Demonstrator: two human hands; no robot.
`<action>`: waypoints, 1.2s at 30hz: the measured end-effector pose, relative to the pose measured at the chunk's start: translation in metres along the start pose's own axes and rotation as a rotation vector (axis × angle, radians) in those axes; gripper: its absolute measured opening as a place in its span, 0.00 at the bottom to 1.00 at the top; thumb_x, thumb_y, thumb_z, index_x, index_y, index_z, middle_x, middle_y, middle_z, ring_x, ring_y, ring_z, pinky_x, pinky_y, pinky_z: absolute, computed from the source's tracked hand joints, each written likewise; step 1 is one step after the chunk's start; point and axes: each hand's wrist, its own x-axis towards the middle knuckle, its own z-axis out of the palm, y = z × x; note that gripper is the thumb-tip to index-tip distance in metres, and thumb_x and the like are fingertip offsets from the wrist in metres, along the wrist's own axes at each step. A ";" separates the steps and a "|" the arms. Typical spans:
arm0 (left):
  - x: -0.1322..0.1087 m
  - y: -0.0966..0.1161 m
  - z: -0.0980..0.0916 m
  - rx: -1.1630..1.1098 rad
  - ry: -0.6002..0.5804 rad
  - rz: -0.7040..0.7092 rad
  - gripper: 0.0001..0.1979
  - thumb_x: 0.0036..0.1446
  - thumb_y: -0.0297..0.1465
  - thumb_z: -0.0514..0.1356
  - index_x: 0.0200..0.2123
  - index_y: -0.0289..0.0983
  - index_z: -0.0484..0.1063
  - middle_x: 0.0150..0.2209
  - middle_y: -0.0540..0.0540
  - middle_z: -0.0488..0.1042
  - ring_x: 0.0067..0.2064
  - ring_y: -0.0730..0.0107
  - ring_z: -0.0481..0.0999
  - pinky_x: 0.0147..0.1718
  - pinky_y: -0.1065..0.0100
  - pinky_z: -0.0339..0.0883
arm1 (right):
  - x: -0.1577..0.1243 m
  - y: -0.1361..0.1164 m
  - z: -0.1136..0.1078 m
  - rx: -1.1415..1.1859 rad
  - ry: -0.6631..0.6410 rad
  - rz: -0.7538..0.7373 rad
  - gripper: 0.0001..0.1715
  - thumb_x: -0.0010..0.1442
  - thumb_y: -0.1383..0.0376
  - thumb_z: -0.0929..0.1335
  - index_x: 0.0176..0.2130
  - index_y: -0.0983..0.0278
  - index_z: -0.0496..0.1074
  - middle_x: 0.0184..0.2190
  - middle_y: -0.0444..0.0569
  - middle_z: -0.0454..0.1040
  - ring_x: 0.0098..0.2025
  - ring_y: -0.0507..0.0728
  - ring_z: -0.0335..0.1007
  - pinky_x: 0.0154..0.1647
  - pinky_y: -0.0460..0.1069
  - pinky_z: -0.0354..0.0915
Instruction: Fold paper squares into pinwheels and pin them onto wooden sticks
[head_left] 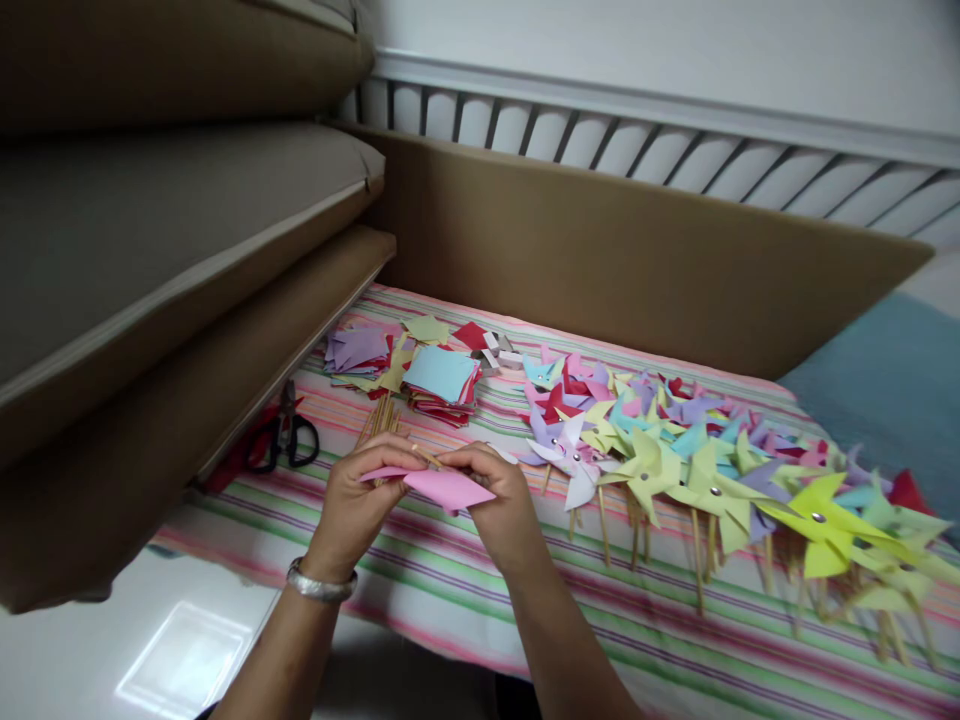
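A pink paper pinwheel piece (448,488) is held between both hands above the striped cloth. My left hand (369,490) is closed on its left side, thumb and fingers pinching the paper. On the other side my right hand (491,485) grips the right part of the same paper. A short bit of wooden stick (430,458) shows behind the pink paper near the fingertips; which hand holds it I cannot tell. Just beyond the left fingers lies a bundle of thin wooden sticks (384,415), partly hidden.
Finished pinwheels (645,475) in many colours lie in a long heap at right. Stacks of cut paper (442,373) and purple sheets (358,348) are ahead, beside small boxes (501,352). Black-handled scissors (285,435) lie at left, near piled cushions (225,240). A brown board (600,240) stands behind.
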 end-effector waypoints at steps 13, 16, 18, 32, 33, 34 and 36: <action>-0.002 0.001 -0.004 -0.021 0.055 -0.029 0.02 0.46 0.29 0.65 0.27 0.40 0.78 0.33 0.43 0.76 0.39 0.63 0.73 0.41 0.64 0.65 | 0.001 -0.004 0.007 -0.148 0.030 -0.118 0.09 0.48 0.71 0.68 0.29 0.60 0.78 0.24 0.45 0.72 0.27 0.53 0.67 0.25 0.45 0.62; -0.002 0.001 -0.004 -0.026 0.065 -0.043 0.02 0.45 0.29 0.66 0.26 0.39 0.79 0.32 0.43 0.76 0.39 0.62 0.73 0.41 0.65 0.65 | 0.001 -0.004 0.008 -0.154 0.033 -0.121 0.10 0.48 0.71 0.67 0.30 0.60 0.78 0.25 0.46 0.72 0.28 0.53 0.68 0.26 0.46 0.62; -0.002 0.001 -0.004 -0.033 0.065 -0.049 0.02 0.45 0.29 0.66 0.26 0.39 0.78 0.33 0.43 0.76 0.38 0.63 0.74 0.41 0.65 0.65 | 0.001 -0.004 0.008 -0.142 0.036 -0.115 0.10 0.48 0.71 0.67 0.30 0.60 0.78 0.25 0.46 0.72 0.28 0.53 0.68 0.26 0.46 0.62; -0.001 0.000 -0.002 -0.047 0.062 -0.060 0.01 0.45 0.28 0.66 0.25 0.39 0.78 0.32 0.44 0.76 0.38 0.63 0.74 0.42 0.64 0.65 | 0.000 0.000 0.006 -0.149 0.033 -0.111 0.12 0.49 0.72 0.67 0.31 0.60 0.78 0.26 0.46 0.72 0.30 0.54 0.68 0.28 0.47 0.63; -0.001 -0.001 -0.002 -0.055 0.053 -0.061 0.02 0.45 0.28 0.66 0.26 0.40 0.78 0.32 0.44 0.76 0.39 0.63 0.74 0.43 0.64 0.65 | 0.000 0.000 0.006 -0.146 0.037 -0.113 0.12 0.49 0.72 0.67 0.31 0.60 0.78 0.26 0.46 0.72 0.30 0.54 0.68 0.28 0.47 0.63; -0.001 -0.001 -0.002 -0.063 0.047 -0.060 0.02 0.45 0.27 0.65 0.26 0.40 0.78 0.33 0.45 0.76 0.39 0.63 0.74 0.43 0.64 0.65 | 0.000 0.000 0.006 -0.141 0.042 -0.113 0.12 0.49 0.72 0.67 0.31 0.60 0.78 0.26 0.46 0.71 0.30 0.54 0.68 0.28 0.47 0.63; -0.002 -0.002 -0.002 -0.075 0.037 -0.056 0.03 0.46 0.27 0.65 0.27 0.40 0.78 0.33 0.45 0.76 0.40 0.64 0.74 0.43 0.64 0.64 | 0.000 0.000 0.007 -0.128 0.051 -0.109 0.12 0.48 0.72 0.67 0.30 0.59 0.78 0.26 0.46 0.71 0.29 0.54 0.67 0.27 0.47 0.63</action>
